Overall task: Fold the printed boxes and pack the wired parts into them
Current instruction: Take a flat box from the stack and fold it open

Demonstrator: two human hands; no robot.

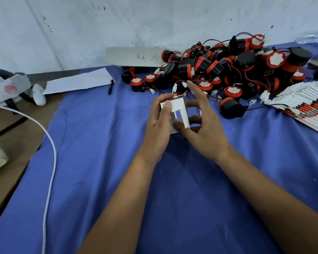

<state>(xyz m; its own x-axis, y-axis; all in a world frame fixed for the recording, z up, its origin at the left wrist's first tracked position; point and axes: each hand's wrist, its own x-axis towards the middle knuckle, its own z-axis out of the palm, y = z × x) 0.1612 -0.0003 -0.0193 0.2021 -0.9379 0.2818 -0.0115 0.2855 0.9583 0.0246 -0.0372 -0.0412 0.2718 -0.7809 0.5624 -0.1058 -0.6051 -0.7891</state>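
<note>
A small white printed box (pixel 179 110) is held between both hands above the blue cloth (pixel 103 162), its white flaps showing toward me. My left hand (pixel 159 125) grips the box's left side, thumb on its top corner. My right hand (pixel 202 123) holds the right side, thumb under a flap and forefinger raised straight. Behind lies a heap of black-and-red wired parts (pixel 228 70) with white connectors. A fanned stack of flat printed boxes (pixel 307 105) lies at the right.
A white card marked 46 (pixel 136 56) leans against the wall. A paper sheet (pixel 79 81) and a black pen (pixel 110 87) lie at the cloth's back left. A white cable (pixel 50 162) runs down the left side. A clear plastic bottle (pixel 312 37) lies far right.
</note>
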